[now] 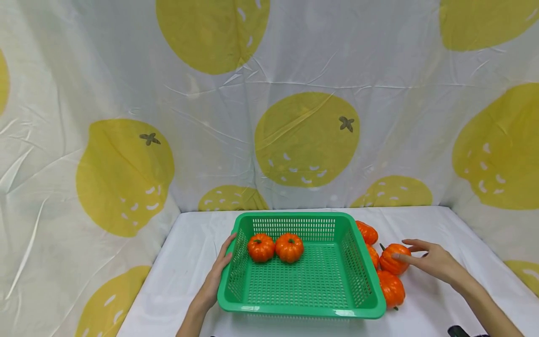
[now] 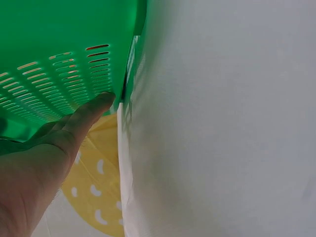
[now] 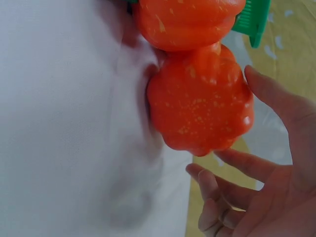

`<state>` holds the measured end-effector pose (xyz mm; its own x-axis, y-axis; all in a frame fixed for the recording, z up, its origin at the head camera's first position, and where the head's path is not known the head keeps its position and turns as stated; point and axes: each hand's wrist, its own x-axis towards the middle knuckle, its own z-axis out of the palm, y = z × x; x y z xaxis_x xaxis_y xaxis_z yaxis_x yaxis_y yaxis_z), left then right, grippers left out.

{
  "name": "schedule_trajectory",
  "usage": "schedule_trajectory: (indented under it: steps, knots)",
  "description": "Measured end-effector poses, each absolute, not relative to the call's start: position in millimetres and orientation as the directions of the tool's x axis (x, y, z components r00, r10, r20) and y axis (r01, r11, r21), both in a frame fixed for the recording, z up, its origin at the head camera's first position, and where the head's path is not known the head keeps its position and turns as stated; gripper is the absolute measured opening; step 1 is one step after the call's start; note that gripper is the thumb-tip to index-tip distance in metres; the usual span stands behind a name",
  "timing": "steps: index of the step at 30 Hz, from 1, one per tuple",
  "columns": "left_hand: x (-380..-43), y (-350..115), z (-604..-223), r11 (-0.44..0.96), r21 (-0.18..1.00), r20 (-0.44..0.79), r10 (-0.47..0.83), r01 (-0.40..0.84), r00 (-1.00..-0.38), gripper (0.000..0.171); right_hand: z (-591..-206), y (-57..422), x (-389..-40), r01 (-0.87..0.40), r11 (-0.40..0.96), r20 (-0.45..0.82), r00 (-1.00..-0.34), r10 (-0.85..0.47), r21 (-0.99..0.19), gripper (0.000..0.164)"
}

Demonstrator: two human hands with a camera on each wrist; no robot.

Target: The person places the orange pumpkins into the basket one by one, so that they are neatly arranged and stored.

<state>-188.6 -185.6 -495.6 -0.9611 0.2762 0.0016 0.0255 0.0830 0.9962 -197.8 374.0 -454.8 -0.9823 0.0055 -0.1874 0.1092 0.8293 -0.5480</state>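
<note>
A green plastic basket (image 1: pixel 301 311) with slotted walls stands on the white table, holding two small orange pumpkins, a left one (image 1: pixel 261 250) and a right one (image 1: pixel 289 250). My left hand (image 1: pixel 214 274) rests against its left side, fingers stretched along the outer wall (image 2: pixel 74 74). Beside the basket's right wall, my right hand (image 1: pixel 438 263) is at another orange pumpkin (image 1: pixel 390 267), thumb and fingers spread around its near side. In the right wrist view, the thumb and index fingertips lie at the edge of that pumpkin (image 3: pixel 200 106); firm contact cannot be made out.
More orange pumpkins crowd the basket's right side: one at the back (image 1: pixel 367 232), one partly hidden by the rim (image 1: pixel 373 255), one in front (image 1: pixel 391 289). A lemon-print cloth (image 1: pixel 227 150) hangs behind and at the sides. A dark object (image 1: pixel 458 331) shows at the bottom right.
</note>
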Motion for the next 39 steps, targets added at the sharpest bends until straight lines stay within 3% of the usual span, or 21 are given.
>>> schedule_trajectory:
  steps: [20, 29, 39]
  knots:
    - [-189.1, -185.8, -494.4, 0.09, 0.996, 0.002, 0.279, 0.028, -0.96, 0.054, -452.6, 366.8, -199.5, 0.074, 0.81, -0.162, -0.986, -0.027, -0.582, 0.071]
    - [-189.0, -185.7, -495.1, 0.081, 0.996, 0.002, 0.277, 0.026, -0.961, 0.054, -456.9, 369.3, -193.7, 0.073, 0.785, -0.135, -0.991, -0.013, -0.615, 0.077]
    - [-188.4, -185.3, -494.0, 0.078, 0.997, -0.002, 0.265, 0.02, -0.964, 0.055, -467.6, 384.2, -180.2, 0.05, 0.788, -0.094, -0.996, -0.01, -0.613, 0.072]
